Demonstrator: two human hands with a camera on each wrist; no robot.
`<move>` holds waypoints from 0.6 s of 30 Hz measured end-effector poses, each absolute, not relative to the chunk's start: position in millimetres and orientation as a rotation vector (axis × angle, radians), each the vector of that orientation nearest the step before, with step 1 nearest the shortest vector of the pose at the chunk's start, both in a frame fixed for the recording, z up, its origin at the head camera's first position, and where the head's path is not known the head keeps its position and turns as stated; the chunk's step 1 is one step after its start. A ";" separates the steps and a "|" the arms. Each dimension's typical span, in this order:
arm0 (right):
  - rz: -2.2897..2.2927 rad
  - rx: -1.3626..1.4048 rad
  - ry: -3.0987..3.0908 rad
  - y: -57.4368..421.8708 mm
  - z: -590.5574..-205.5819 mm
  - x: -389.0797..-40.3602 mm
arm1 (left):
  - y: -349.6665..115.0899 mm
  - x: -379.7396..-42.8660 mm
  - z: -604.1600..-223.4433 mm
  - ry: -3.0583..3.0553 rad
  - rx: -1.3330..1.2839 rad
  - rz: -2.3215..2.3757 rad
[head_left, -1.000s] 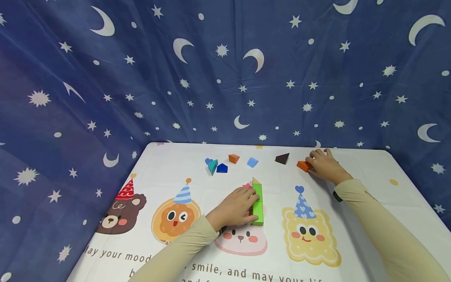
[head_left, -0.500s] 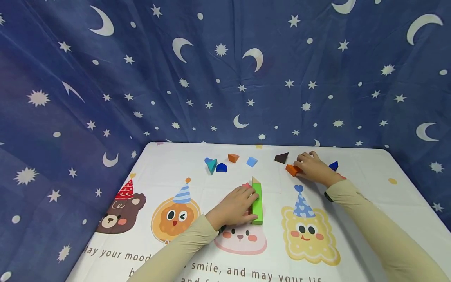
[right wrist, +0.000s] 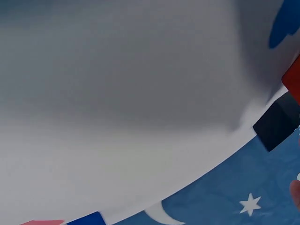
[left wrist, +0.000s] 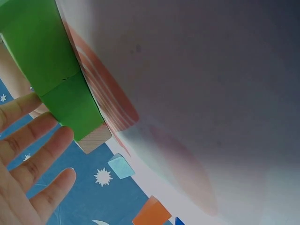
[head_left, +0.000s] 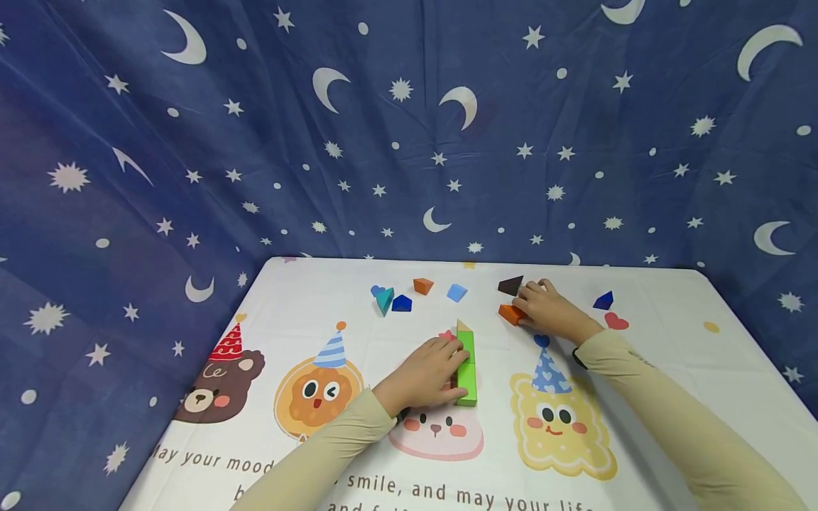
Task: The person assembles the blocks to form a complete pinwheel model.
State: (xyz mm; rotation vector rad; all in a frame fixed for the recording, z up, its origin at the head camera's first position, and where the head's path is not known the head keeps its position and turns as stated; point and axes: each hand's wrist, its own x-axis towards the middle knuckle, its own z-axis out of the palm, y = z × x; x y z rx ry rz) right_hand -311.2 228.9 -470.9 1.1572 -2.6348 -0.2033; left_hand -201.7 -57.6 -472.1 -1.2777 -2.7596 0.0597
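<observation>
Two bright green blocks (head_left: 467, 365) lie end to end, with a wood-coloured pointed piece (head_left: 464, 326) at their far end. My left hand (head_left: 427, 375) rests against their left side; in the left wrist view its fingers (left wrist: 40, 157) are fairly straight along the block. My right hand (head_left: 548, 309) holds an orange block (head_left: 510, 314) by its right side, low over or on the table; I cannot tell which. Just beyond it lies a dark brown angular block (head_left: 510, 285), near the fingertips. The right wrist view shows only a fingertip (right wrist: 295, 193) and parts of the orange and dark blocks.
Towards the back left lie a teal block (head_left: 385, 301), a dark blue block (head_left: 402, 304), an orange-brown block (head_left: 423, 286) and a light blue block (head_left: 456, 293). Another dark blue block (head_left: 603, 301) is at the right. A starry blue curtain (head_left: 396, 177) hangs behind the printed white tablecloth (head_left: 332, 284).
My right hand has moved left and a little nearer with the orange block, close to the dark brown block, uncovering the right dark blue block. My left hand and the green blocks have stayed put.
</observation>
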 end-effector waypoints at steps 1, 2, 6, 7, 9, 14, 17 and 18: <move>-0.201 1.168 -2.620 227.3 -471.5 -311.1 | -57.6 -201.6 -472.0 -2.761 -1.277 0.061; -0.198 1.179 -2.607 225.3 -472.1 -311.0 | -57.5 -201.5 -471.8 -2.761 -1.277 0.062; -0.193 1.213 -2.574 215.7 -473.7 -310.3 | -57.4 -201.3 -471.5 -2.759 -1.276 0.068; -0.194 1.220 -2.567 212.9 -473.9 -310.1 | -57.4 -201.4 -471.8 -2.757 -1.276 0.067; -0.193 1.232 -2.549 206.8 -474.0 -309.6 | -57.3 -201.7 -472.0 -2.758 -1.276 0.063; -0.186 1.257 -2.515 190.7 -473.2 -308.5 | -57.1 -202.0 -472.1 -2.751 -1.278 0.054; -0.165 1.272 -2.498 182.5 -473.1 -308.3 | -57.0 -202.1 -472.3 -2.743 -1.278 0.050; -0.158 1.278 -2.490 180.3 -473.0 -308.1 | -56.9 -202.1 -472.4 -2.739 -1.279 0.050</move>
